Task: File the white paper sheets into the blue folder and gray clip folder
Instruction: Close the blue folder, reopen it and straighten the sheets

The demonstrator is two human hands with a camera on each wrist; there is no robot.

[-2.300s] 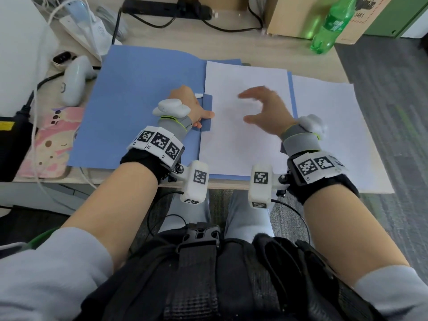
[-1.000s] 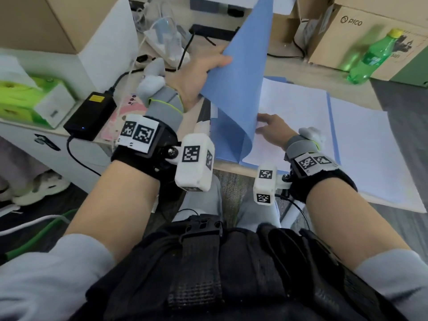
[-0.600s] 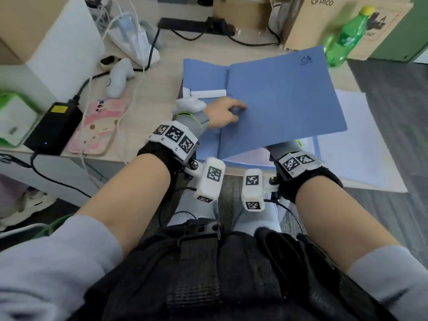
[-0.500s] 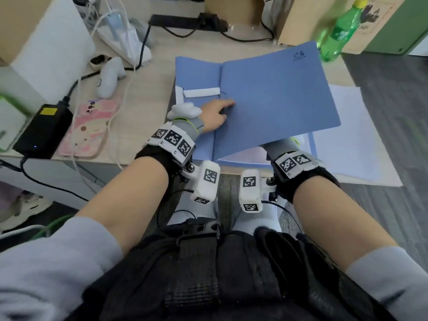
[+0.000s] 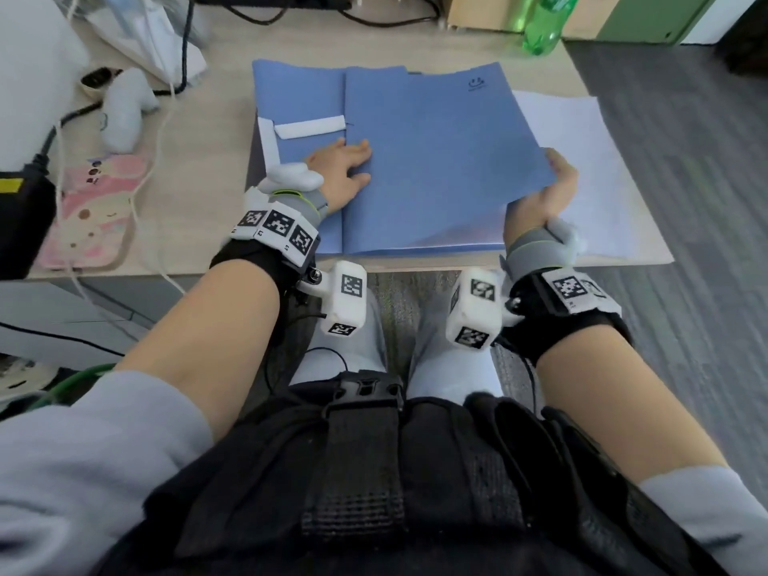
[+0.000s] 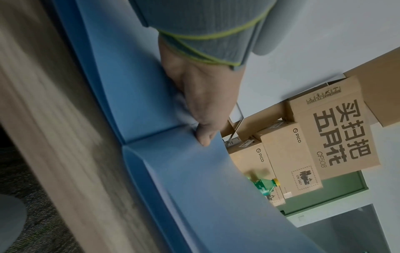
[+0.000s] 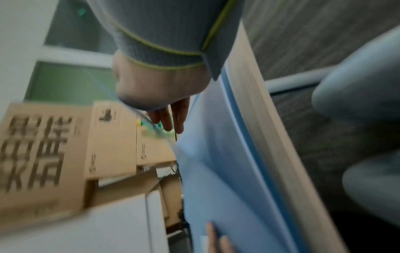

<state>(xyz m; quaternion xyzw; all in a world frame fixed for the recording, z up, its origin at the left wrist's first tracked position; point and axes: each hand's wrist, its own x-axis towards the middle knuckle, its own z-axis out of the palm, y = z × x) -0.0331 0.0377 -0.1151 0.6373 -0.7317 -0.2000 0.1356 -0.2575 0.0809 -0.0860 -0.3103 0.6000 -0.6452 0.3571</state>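
The blue folder (image 5: 436,151) lies on the desk with its cover bowed up a little over white sheets (image 5: 457,239) that show at its near edge. My left hand (image 5: 343,168) presses flat on the cover beside the spine, and its fingers (image 6: 203,137) sit at the crease. My right hand (image 5: 550,193) holds the cover's right edge, thumb over it and fingers (image 7: 171,119) underneath. More white paper (image 5: 590,168) lies to the right, partly under the folder. A dark grey edge (image 5: 250,168) shows under the folder's left side; I cannot tell what it is.
A green bottle (image 5: 542,22) and cardboard boxes (image 6: 333,130) stand at the back right. To the left lie a white controller (image 5: 124,106), a pink phone case (image 5: 91,209), a black power adapter (image 5: 20,218) and cables. The desk's front edge (image 5: 415,264) runs just before my wrists.
The blue cover has swung over from the left and dropped nearly flat on the sheets. My right hand slid out from under it to its right edge. The left hand stays by the spine.
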